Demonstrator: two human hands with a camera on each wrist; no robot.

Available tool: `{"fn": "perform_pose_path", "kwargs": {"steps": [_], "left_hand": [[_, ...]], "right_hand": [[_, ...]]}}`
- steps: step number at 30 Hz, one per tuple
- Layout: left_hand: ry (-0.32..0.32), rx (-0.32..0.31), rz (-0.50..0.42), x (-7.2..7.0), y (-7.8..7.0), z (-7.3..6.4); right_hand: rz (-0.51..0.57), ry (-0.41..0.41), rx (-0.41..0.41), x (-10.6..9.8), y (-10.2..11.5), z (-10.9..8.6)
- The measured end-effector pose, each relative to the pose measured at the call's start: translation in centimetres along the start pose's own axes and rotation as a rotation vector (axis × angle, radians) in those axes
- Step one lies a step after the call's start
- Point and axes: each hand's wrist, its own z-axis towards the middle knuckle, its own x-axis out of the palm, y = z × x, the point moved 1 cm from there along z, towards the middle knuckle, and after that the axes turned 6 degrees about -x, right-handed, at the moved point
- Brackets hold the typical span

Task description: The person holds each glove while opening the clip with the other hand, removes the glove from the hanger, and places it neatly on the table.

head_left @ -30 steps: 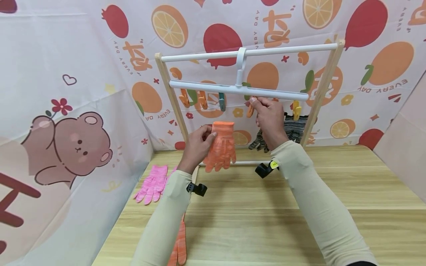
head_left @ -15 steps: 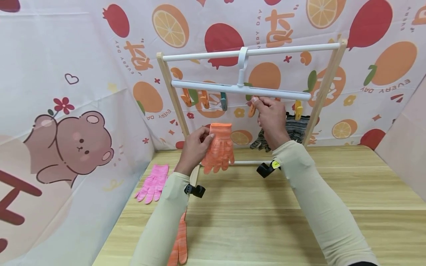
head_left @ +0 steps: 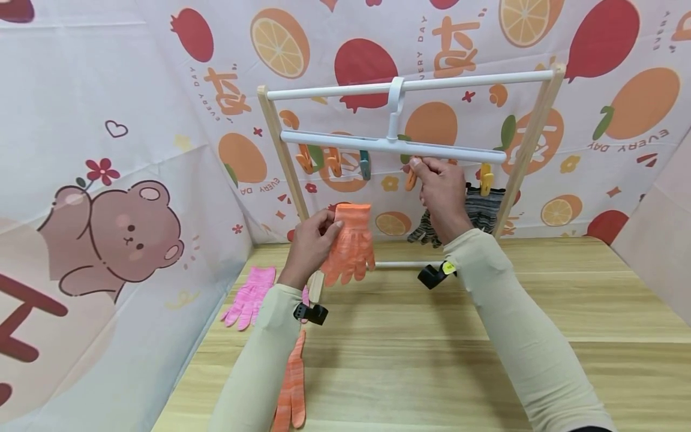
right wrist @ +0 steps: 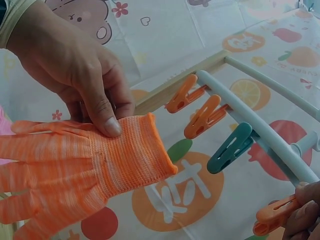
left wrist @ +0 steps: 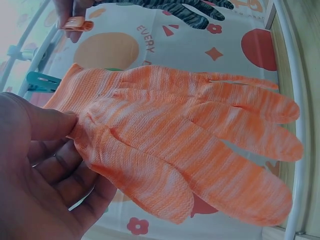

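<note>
My left hand (head_left: 314, 243) pinches an orange knitted glove (head_left: 352, 243) near its cuff, fingers hanging down, below the hanger. In the left wrist view the thumb (left wrist: 47, 120) presses on the edge of the glove (left wrist: 185, 135). My right hand (head_left: 442, 189) pinches an orange clothespin (head_left: 411, 179) under the white hanger bar (head_left: 448, 152). The right wrist view shows that clothespin (right wrist: 275, 215) between thumb and fingers. Two more orange clothespins (right wrist: 202, 117) and a teal clothespin (right wrist: 231, 148) hang on the bar. A yellow clothespin (head_left: 486, 180) holds a grey-black striped glove (head_left: 483, 207) at the right end.
The hanger hooks over a white rod (head_left: 475, 80) of a wood-framed rack (head_left: 540, 138). A pink glove (head_left: 249, 297) lies at the left of the wooden table (head_left: 405, 360), and another orange glove (head_left: 292, 390) lies nearer, partly under the left forearm. Printed cloth (head_left: 583, 174) stands behind.
My left hand has drifted slightly left and down with the orange glove, away from the bar. The right hand keeps its grip on the orange clothespin.
</note>
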Motion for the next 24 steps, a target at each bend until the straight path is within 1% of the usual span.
{"fn": "perform_pose_path", "kwargs": {"steps": [3, 9, 18, 24], "left_hand": [[0.007, -0.008, 0.001, -0.3, -0.1, -0.3], [-0.001, 0.004, 0.028, -0.9, -0.1, -0.6], [-0.003, 0.001, 0.025, -1.0, -0.1, -0.5], [0.002, -0.009, 0.022, -1.3, 0.1, -0.7]], "right_hand": [[0.005, 0.000, 0.000, 0.0, 0.2, -0.2], [0.004, 0.000, 0.003, -0.1, 0.5, -0.6], [0.020, -0.005, 0.013, 0.1, 0.4, -0.6], [0.000, -0.005, 0.001, 0.1, 0.4, -0.4]]}}
